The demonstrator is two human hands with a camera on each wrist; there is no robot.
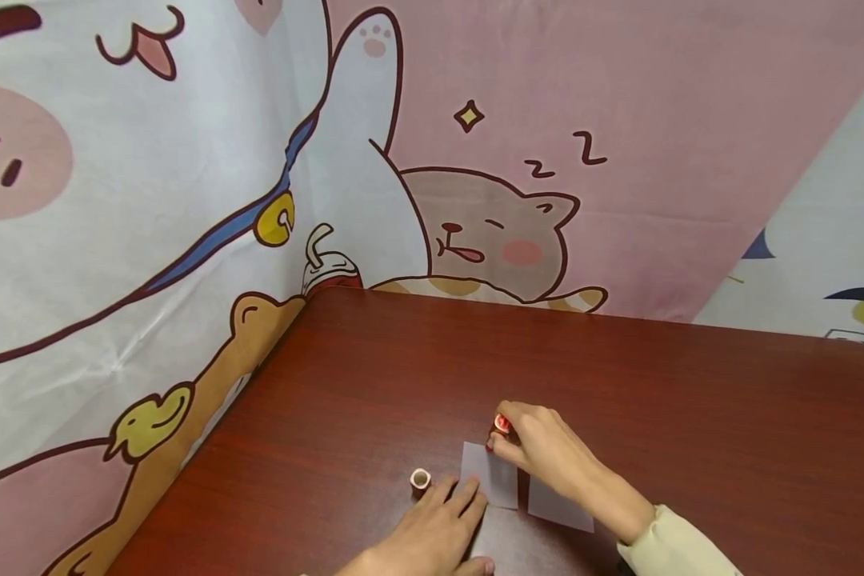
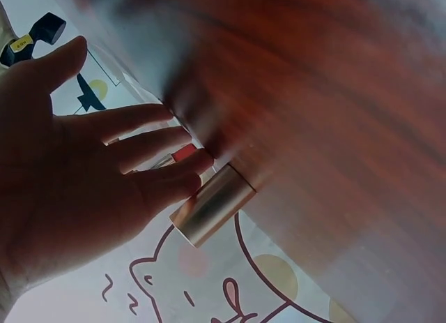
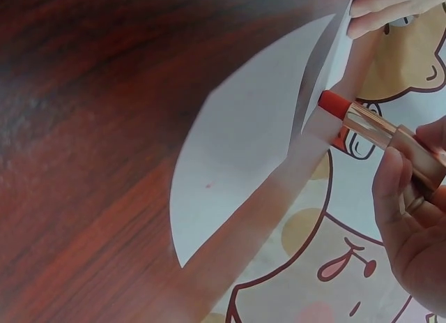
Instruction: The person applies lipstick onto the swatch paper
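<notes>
Pinching a lipstick (image 3: pixel 371 126) by its base with the right hand (image 1: pixel 549 450), tip-down toward paper (image 1: pixel 501 484) seemingly steadied by the spread left hand (image 1: pixel 434 534).

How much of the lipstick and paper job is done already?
Done: the cap is off, standing beside the left hand, and the red tip is out.

In hand: the right hand holds the lipstick, its tip at or near the edge of one paper; the left hand rests partly on that paper.

Left: probably marking it, since I see no clear red there yet.
</notes>
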